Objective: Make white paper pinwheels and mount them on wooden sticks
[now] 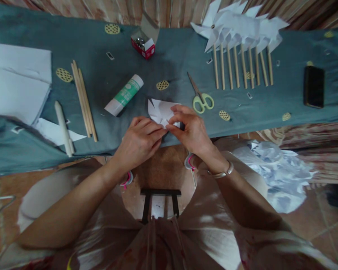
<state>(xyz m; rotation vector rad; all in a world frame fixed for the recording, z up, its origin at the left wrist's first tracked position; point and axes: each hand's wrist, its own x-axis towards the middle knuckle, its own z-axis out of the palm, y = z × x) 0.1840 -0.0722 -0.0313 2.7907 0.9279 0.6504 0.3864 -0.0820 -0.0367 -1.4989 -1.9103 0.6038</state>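
A small white paper pinwheel [161, 108], cut and partly folded, lies at the near edge of the cloth between my hands. My left hand [142, 140] is closed on its near left side, fingers pressed together at the paper. From the right, my right hand [190, 129] pinches the same paper near its middle with thumb and fingers. Fingertips hide the pinwheel's near part. A glue stick [124, 95] with a green label lies beyond my left hand. Scissors [202, 98] with pale green handles lie just beyond my right hand.
Several finished pinwheels [242, 30] on wooden sticks lie at the back right. A red box of metal pins [143, 43], loose sticks [83, 101], a white pen-like tool [63, 127], paper sheets [19, 86] and a phone [314, 87] share the cloth. A bag of scraps [278, 172] stands right.
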